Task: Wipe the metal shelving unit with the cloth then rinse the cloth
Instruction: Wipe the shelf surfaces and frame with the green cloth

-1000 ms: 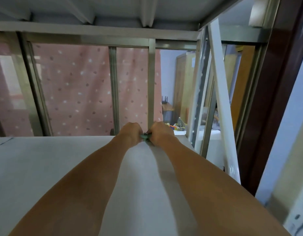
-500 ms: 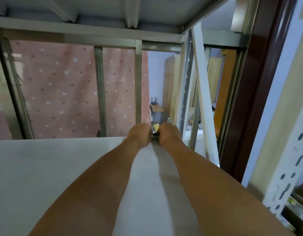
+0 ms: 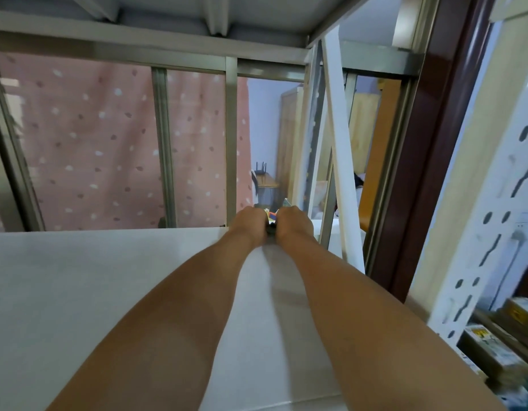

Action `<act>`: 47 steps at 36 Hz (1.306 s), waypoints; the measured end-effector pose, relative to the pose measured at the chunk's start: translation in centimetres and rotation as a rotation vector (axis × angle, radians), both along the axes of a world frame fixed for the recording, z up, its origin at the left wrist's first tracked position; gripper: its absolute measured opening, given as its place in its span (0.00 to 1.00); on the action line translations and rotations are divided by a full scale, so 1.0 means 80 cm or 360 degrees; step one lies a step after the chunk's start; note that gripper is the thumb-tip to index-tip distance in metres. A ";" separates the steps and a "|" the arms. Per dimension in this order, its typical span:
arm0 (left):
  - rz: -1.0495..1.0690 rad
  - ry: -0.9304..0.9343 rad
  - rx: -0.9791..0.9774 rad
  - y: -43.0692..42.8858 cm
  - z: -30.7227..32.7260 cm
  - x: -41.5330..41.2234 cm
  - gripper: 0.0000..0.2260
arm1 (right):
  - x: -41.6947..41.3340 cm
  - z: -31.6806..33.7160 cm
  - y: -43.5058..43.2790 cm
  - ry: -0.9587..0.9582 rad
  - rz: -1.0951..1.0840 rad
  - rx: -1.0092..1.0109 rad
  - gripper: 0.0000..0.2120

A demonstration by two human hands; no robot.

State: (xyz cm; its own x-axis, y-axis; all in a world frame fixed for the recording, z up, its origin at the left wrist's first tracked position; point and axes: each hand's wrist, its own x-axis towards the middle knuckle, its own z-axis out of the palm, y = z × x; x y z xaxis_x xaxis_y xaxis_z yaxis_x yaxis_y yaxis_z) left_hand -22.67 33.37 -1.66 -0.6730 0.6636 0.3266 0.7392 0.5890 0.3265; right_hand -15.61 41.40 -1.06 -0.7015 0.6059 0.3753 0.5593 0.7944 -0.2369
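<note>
White shelf (image 3: pixel 78 292) far edge, left hand (image 3: pixel 247 223), right hand (image 3: pixel 293 222) together, gripping cloth (image 3: pixel 271 230) between

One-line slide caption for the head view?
Reaching across the white shelf, left hand and right hand meet at its far edge, a dark sliver, likely the cloth, between them.
</note>
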 end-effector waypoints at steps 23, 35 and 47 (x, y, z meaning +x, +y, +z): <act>0.0000 -0.0069 -0.0015 -0.083 0.011 0.143 0.08 | 0.120 0.003 -0.075 -0.0153 0.0022 0.0048 0.11; -0.0114 -0.0062 -0.0012 -0.167 0.003 0.235 0.08 | 0.230 0.007 -0.158 -0.0319 0.0010 0.0201 0.09; -0.0234 0.0037 -0.0036 -0.219 -0.004 0.296 0.08 | 0.320 0.005 -0.203 -0.0348 -0.0031 0.0182 0.09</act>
State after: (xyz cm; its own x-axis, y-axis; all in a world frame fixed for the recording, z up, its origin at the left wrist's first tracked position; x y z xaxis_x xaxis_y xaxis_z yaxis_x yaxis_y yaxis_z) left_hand 0.98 15.84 -1.98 -0.5602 0.7620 0.3249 0.8254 0.4806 0.2961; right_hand 10.00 25.17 -0.66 -0.7621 0.5823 0.2829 0.6029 0.7977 -0.0178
